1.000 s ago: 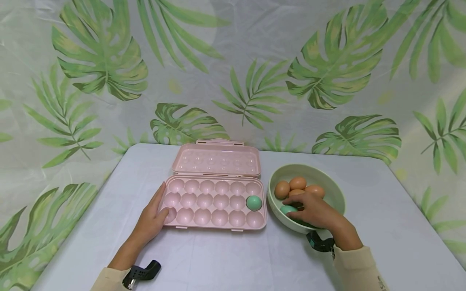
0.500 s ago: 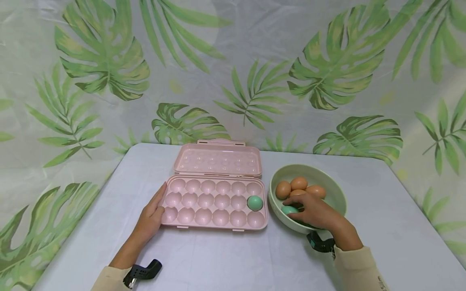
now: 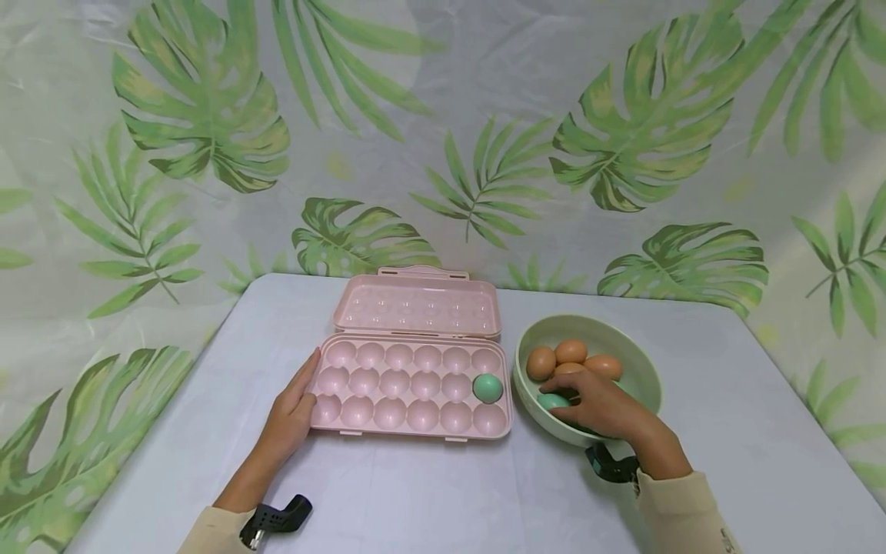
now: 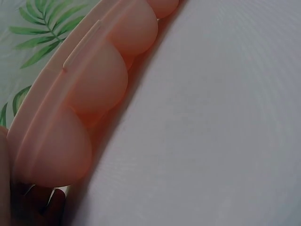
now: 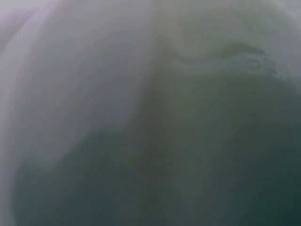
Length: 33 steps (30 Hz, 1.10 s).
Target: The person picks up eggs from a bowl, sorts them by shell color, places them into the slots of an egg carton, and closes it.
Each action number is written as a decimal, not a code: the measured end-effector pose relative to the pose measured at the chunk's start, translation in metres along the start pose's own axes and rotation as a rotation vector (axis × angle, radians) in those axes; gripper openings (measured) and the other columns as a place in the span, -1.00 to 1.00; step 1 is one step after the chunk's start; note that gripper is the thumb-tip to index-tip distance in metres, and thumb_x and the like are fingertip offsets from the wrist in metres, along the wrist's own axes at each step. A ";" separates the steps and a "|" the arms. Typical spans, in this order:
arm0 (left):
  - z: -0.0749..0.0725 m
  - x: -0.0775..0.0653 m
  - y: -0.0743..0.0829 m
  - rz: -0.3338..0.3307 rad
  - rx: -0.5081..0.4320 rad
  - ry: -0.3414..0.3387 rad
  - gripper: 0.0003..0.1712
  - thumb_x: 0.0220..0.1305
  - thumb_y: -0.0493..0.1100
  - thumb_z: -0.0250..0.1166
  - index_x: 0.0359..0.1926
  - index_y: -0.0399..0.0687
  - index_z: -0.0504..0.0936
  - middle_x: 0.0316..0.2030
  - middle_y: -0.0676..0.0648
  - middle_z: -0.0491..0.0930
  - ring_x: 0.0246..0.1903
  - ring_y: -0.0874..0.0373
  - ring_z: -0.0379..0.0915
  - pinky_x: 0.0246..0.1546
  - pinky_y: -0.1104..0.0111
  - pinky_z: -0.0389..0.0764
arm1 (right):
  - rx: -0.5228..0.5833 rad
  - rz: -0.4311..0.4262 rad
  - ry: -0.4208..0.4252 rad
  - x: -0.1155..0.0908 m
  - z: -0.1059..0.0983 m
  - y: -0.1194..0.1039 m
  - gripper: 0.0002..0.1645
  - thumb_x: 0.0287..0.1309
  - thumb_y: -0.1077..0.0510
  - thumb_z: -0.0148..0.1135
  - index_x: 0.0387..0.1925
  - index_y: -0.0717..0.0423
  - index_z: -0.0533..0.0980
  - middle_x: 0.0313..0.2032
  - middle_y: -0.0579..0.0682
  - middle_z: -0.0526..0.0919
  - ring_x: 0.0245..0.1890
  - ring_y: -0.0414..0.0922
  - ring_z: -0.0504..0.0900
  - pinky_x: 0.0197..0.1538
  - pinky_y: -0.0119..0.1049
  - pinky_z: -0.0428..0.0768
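Note:
My left hand [image 3: 287, 412] grips the left end of an open pink egg box [image 3: 408, 436], thumb at the rim. In the left wrist view, fingertips [image 4: 55, 203] show under the box's rounded cups [image 4: 101, 80]. One green egg [image 3: 487, 388] sits in the right-hand column, middle row. To the right, my right hand [image 3: 605, 404] reaches into a pale green bowl [image 3: 644, 358], thumb and fingers around another green egg [image 3: 552, 401]. Several brown eggs [image 3: 541, 362] lie behind it, partly hidden by the hand. The right wrist view is dark and blurred against the bowl [image 5: 80, 70].
The egg box's lid [image 3: 422, 304] lies folded back behind its base. A white cloth covers the table [image 3: 415, 500], and a leaf-print curtain [image 3: 477, 115] hangs right behind it. The bowl stands close beside the box's right edge.
The left thumb has drawn back from the box's front left cup to its edge. My right hand stays at the green egg in the bowl. The head view shifts slightly.

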<state>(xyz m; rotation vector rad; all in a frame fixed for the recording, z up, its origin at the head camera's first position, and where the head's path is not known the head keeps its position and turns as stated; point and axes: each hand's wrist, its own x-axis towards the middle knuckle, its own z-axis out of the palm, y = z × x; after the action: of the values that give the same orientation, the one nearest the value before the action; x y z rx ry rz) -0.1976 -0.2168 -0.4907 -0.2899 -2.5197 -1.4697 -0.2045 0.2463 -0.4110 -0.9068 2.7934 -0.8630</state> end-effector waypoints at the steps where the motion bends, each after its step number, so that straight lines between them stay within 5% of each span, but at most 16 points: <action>1: 0.000 0.000 0.000 0.001 0.002 0.002 -0.27 0.27 -0.47 -0.20 0.48 -0.21 0.04 0.47 -0.19 0.02 0.46 -0.10 -0.13 0.28 0.75 -0.14 | -0.003 -0.002 0.004 0.000 0.000 0.000 -0.77 0.08 0.16 0.39 -0.18 0.08 0.66 -0.20 -0.11 0.68 -0.20 -0.15 0.64 -0.14 -0.28 0.64; 33: 0.000 -0.005 0.004 -0.031 0.006 0.043 -0.32 0.31 -0.44 -0.22 0.47 -0.21 0.09 0.45 -0.21 0.06 0.44 -0.12 -0.09 0.29 0.72 -0.11 | -0.034 0.050 0.135 -0.004 -0.002 -0.001 -0.65 0.06 0.00 0.43 -0.13 0.06 0.62 -0.23 -0.16 0.68 -0.21 -0.18 0.61 -0.11 -0.21 0.59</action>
<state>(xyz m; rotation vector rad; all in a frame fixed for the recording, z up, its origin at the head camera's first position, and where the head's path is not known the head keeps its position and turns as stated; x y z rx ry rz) -0.1912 -0.2152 -0.4885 -0.2167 -2.5054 -1.4640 -0.2015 0.2487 -0.4089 -0.8086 2.9398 -0.9048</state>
